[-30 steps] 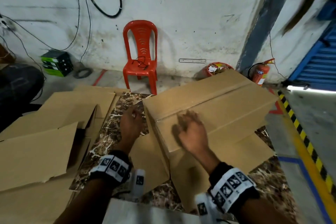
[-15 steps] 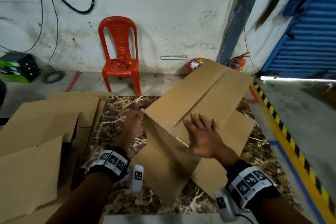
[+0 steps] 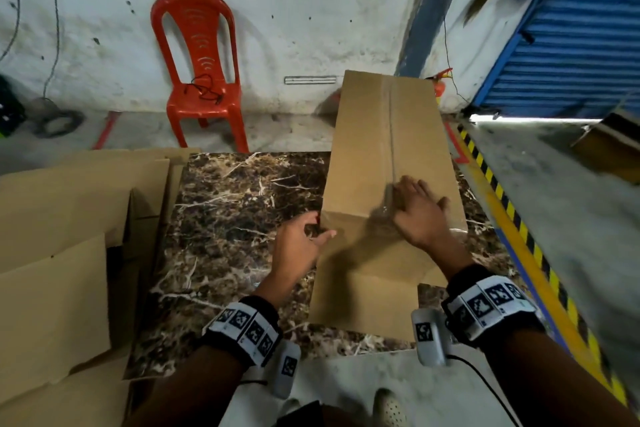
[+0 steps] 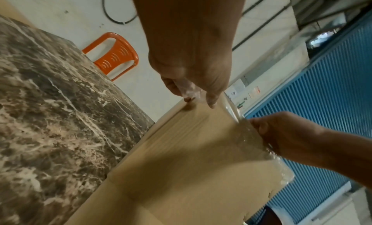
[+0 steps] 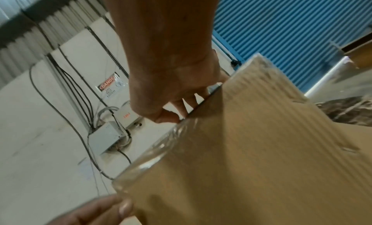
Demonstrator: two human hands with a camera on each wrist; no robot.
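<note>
A brown cardboard box (image 3: 363,135) stands on the marble table (image 3: 235,218), its long side pointing away from me. Clear tape (image 3: 391,135) runs along the top seam and down over the near face (image 4: 247,133). My right hand (image 3: 419,211) lies flat on the box's top at the near end, fingers straight on the tape. My left hand (image 3: 304,239) holds the near left corner, thumb on the near face, fingers curled round the side. In the right wrist view the right hand's fingers (image 5: 181,106) reach over the box's (image 5: 261,149) taped edge.
Flat and half-folded cardboard (image 3: 69,218) is piled at the table's left. A red plastic chair (image 3: 201,80) stands by the wall behind. A yellow-black floor stripe (image 3: 512,218) and a blue shutter (image 3: 571,45) lie to the right. My shoe (image 3: 389,409) shows below the table's edge.
The box has swung from lying diagonally to pointing straight away from me. My right hand has shifted onto the taped seam, and my left hand has stayed at the near left corner.
</note>
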